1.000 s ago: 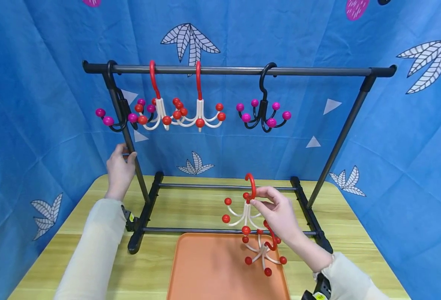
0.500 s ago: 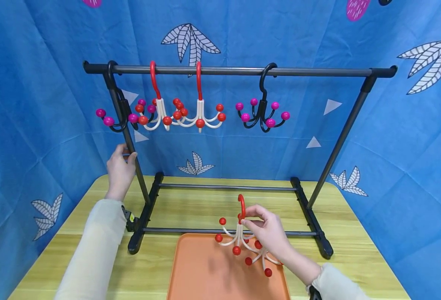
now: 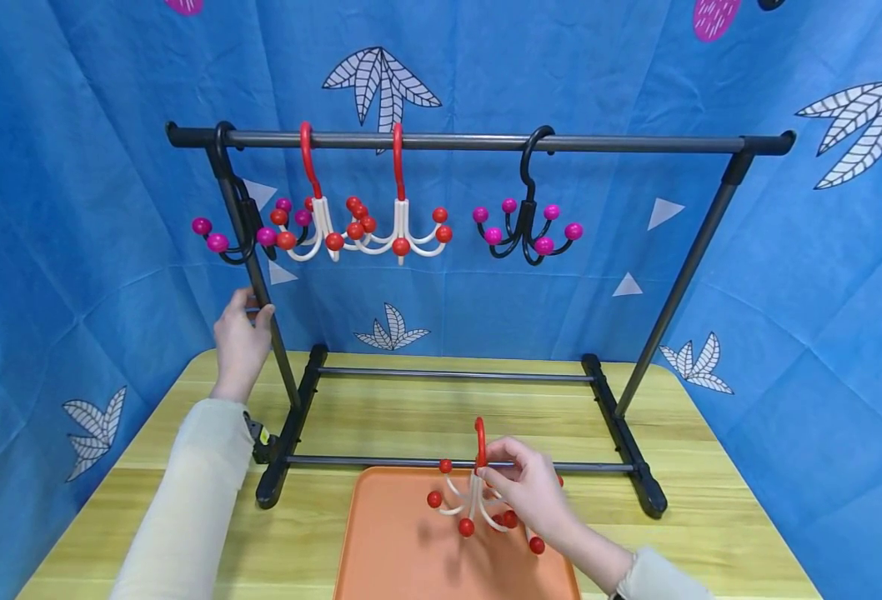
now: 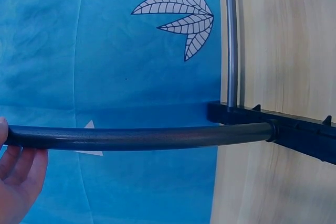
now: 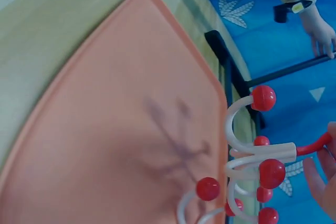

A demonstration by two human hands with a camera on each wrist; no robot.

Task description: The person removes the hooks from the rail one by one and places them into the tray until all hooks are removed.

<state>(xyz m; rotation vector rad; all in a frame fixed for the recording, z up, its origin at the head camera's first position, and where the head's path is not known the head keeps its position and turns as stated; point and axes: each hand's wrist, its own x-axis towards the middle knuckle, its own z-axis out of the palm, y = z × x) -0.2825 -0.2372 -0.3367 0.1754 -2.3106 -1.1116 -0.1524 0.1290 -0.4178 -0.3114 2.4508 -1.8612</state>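
My left hand (image 3: 242,346) grips the left post (image 3: 282,358) of a dark metal rack, its fingers around the post in the left wrist view (image 4: 23,174). Between thumb and fingers, my right hand (image 3: 533,493) pinches the red neck of a white octopus-style hanger (image 3: 474,498) with red ball tips. This hanger is upright above the orange tray (image 3: 381,550), and its shadow falls on the tray surface in the right wrist view. A second red-and-white hanger (image 3: 536,545) lies on the tray, mostly hidden behind my right hand and the held hanger.
From the rack's top bar (image 3: 636,143) hang a black hanger with pink balls (image 3: 528,221) right of centre, two red-and-white hangers (image 3: 400,218) further left, and another black one (image 3: 249,221) at the left end. The rack's feet (image 3: 639,475) stand on the wooden table (image 3: 719,533).
My right hand has lowered the held hanger from above the rack's front base bar down over the tray, slightly leftward. My left hand stays on the post.
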